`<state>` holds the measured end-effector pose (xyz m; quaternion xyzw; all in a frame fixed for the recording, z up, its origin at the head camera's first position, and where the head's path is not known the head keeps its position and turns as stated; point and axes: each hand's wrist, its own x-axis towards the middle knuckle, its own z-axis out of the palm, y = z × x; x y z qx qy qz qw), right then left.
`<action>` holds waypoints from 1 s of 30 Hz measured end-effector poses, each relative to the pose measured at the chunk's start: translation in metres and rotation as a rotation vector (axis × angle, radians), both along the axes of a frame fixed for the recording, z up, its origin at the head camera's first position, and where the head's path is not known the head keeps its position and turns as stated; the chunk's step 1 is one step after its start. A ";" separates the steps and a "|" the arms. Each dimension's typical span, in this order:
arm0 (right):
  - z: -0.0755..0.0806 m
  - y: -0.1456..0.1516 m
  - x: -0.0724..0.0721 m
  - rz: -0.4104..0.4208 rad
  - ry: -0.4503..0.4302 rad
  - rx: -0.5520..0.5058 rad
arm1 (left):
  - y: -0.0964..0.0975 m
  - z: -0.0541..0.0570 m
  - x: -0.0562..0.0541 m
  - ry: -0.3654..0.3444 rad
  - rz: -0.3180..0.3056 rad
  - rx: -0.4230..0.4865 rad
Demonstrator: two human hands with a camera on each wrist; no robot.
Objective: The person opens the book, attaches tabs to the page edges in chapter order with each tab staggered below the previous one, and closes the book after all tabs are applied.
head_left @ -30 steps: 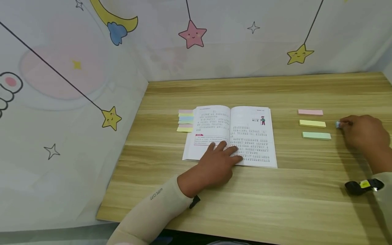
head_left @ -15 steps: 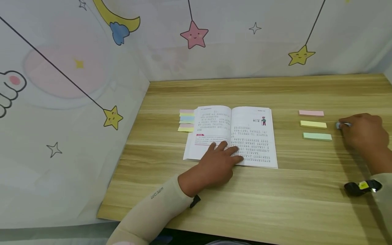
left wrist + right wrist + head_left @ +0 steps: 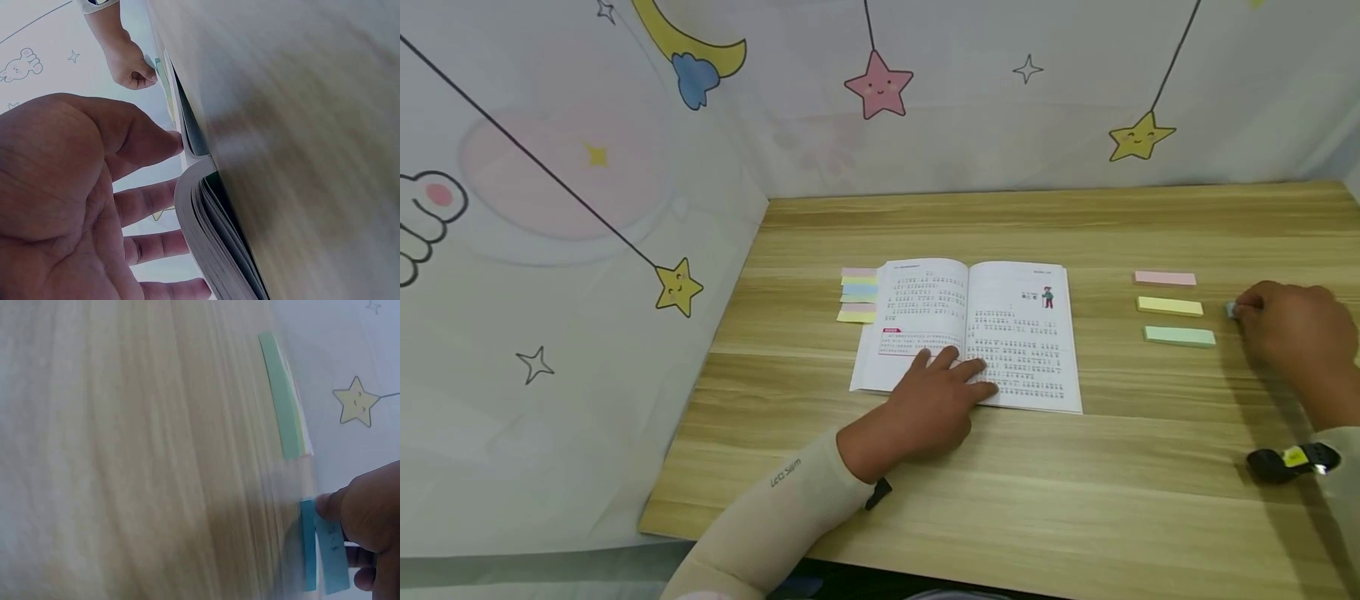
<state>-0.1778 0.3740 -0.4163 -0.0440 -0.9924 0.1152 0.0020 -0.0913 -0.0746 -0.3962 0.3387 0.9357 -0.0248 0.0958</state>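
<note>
An open book (image 3: pixel 1018 342) lies on the table, and my left hand (image 3: pixel 931 408) rests on its lower part with fingers spread across the middle fold. In the left wrist view, the thumb and fingertips of this hand (image 3: pixel 69 187) touch the pages near the page edges (image 3: pixel 215 244). At the right, my right hand (image 3: pixel 1296 329) pinches a blue sticky note (image 3: pixel 332 553) between thumb and fingers. The note stands at an angle from the blue pad (image 3: pixel 309 544) beside it, joined near the thumb end. From the head, only a small blue end (image 3: pixel 1230 309) shows.
Pink (image 3: pixel 1165 277), yellow (image 3: pixel 1169 306) and green (image 3: pixel 1180 336) sticky note pads lie in a column between book and right hand. Several coloured tabs (image 3: pixel 858 293) stick out from the book's left edge. A printed cloth (image 3: pixel 970 125) hangs behind the wooden table (image 3: pixel 1045 225).
The blue strip in my right fingers, seen slanting out half a second ago, is now mostly hidden behind them. My left hand stays on the book. The head view has shifted slightly.
</note>
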 end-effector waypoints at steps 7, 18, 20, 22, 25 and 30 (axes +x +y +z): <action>0.010 -0.035 0.011 0.058 0.055 -0.109 | 0.001 0.000 0.000 -0.008 0.000 -0.013; 0.004 -0.131 0.015 0.334 -0.135 -0.421 | 0.001 -0.002 -0.002 -0.004 -0.005 -0.017; -0.002 -0.139 0.014 0.345 -0.144 -0.435 | 0.002 -0.002 -0.002 -0.005 -0.006 -0.018; -0.007 -0.145 0.013 0.346 -0.153 -0.445 | 0.003 -0.003 -0.002 -0.006 -0.007 -0.021; -0.010 -0.152 0.012 0.342 -0.164 -0.454 | 0.003 -0.004 -0.002 -0.004 -0.010 -0.027; -0.009 -0.159 0.010 0.327 -0.193 -0.450 | 0.003 -0.003 -0.003 0.000 -0.011 -0.038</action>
